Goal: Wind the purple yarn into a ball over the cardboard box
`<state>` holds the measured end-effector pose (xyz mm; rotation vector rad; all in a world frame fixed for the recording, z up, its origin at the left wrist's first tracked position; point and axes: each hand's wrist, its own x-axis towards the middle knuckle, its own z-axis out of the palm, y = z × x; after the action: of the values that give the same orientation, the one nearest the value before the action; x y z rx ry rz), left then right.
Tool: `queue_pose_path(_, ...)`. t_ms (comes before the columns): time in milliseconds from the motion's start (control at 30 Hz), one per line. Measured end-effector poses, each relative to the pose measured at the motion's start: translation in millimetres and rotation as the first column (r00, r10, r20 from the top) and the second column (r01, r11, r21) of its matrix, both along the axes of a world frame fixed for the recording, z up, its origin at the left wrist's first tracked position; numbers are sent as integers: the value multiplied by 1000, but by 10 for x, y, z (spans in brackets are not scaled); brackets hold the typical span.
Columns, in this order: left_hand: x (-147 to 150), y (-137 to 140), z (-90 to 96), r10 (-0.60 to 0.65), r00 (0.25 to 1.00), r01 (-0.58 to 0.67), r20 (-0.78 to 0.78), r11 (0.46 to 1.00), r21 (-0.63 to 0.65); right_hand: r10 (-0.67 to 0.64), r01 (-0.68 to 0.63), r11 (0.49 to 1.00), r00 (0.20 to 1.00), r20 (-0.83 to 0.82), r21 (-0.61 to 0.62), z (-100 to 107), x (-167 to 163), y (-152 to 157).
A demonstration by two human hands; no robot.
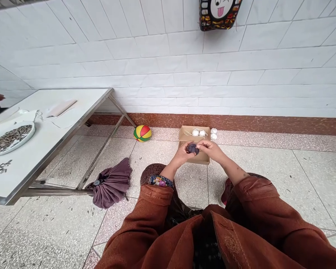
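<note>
Dark ball (193, 149): located between the hands, above the box (203, 160); left hand (182, 154): fingers curled round the ball's left side, gripping it; right hand (212, 150): thumb and fingertips pinched onto its right edge; whether a loose strand lies between them cannot be told.

Status, as judged: the dark ball appears largely wound, being compact and round; completion of winding cannot be confirmed; it is not set down in the box. Two white balls (195, 132) lie in the far part of the box, a loose strand beside them; further white balls (214, 136) sit outside, just beside its right edge, not boxed.
</note>
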<state>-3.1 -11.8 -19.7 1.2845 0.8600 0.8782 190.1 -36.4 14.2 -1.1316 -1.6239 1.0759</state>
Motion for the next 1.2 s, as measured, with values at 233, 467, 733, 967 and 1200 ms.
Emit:
queue_pose_path(233, -5, -75, 90, -193, 936, 222, 294, 973, -70, -160, 161, 985, 987, 23, -64, -189, -53, 122)
queue_pose_path(467, -10, 40, 32, 167, 960, -126, 225, 975, -184, -3, -5, 1000, 961, 278, 28, -324, -152, 12)
queue_pose_path(733, 0, 3, 46, 61, 998, -62, -35, 998, -31, 73, -78, 995, 994, 79, 68, -40, -44, -65)
queue_pose_path(967, 22, -101, 74, -191, 969, 201, 154, 978, -53, -148, 147, 989, 988, -38, -33, -152, -14, 74)
queue_pose_path(1200, -10, -92, 137, -58, 962, 101, 266, 983, -152, -150, 164, 984, 971, 185, -67, -355, -75, 93)
